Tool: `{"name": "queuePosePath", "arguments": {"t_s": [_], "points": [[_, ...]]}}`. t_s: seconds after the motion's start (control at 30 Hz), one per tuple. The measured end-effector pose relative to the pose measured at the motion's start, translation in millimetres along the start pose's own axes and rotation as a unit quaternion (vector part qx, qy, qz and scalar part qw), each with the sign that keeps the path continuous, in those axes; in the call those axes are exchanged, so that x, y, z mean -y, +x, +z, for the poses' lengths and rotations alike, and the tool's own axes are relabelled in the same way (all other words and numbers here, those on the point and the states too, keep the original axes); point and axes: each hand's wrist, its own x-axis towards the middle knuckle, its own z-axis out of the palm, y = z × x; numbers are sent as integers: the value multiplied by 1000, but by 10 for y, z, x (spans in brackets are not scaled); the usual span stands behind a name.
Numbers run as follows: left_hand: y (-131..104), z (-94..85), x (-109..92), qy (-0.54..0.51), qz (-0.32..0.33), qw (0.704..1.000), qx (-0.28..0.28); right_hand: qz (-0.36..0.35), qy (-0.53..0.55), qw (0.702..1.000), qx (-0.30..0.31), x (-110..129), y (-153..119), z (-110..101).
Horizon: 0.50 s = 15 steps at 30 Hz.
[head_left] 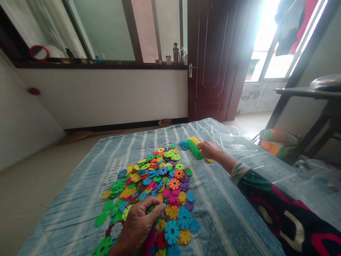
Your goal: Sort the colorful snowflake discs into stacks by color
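A loose pile of colourful notched plastic discs spreads over the bed's striped cover. My left hand is low over the near part of the pile, its fingers curled round a green disc that shows only in part. Farther off to the right, my right hand has its fingers pinched together at a row of overlapping green discs. Whatever its fingertips hold is hidden. Yellow discs lie beside the green row and partly under this hand, and blue discs lie at its left.
Clear plastic containers stand right of my right hand, along the bed's edge. The striped cover reaches left of the pile. Beyond the bed are a dark red door and a window ledge with small items. A table stands at right.
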Motion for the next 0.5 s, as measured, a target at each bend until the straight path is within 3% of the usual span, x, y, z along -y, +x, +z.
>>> {"name": "queuePosePath", "arguments": {"t_s": [0.27, 0.5], "points": [[20, 7, 33, 0, -4, 1000, -4, -27, 36, 998, -43, 112, -250, 66], [21, -9, 66, -3, 18, 1000, -7, -133, 144, 975, -104, 646, -579, 206]]}}
